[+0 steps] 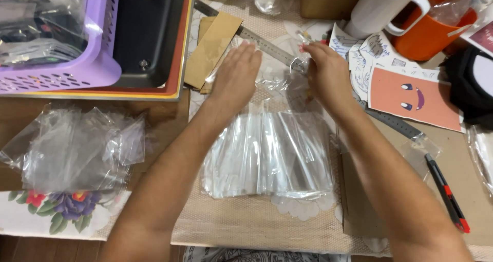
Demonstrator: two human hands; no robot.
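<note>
While we look down past our forearms, the nearest thing on the table is a stack of clear plastic bags (269, 156), lying flat on the beige lace cloth (246, 226) between our two arms. We take this stack as our landmark. To its left, well apart, lies a looser heap of crumpled clear bags (77, 149), partly over a flowered cloth (56, 210). To the right of the stack, near the table's edge, a black and red utility knife (448, 192) rests on brown cardboard (359, 210).

Just beyond the stack, both hands work a single clear bag (280, 79). Our left hand (235, 77) lies flat and open on it, fingers stretched together, palm down. Our right hand (326, 74) pinches the bag's far right corner between fingertips and thumb. The hands are apart, with the bag spread between them.

Past the hands, a metal ruler (257, 38) runs slantwise under the bag, and brown cardboard strips (210, 49) lie just left of it. To the right of the stack and farther off, a salmon card with a drawn face (411, 97) sits beside white cut-out drawings (367, 54). Beyond those stand a white mug (382, 7) and an orange cup (426, 33), touching or nearly so. Far left of the stack, a purple plastic basket (77, 61) sits beside a dark tray (149, 36).
</note>
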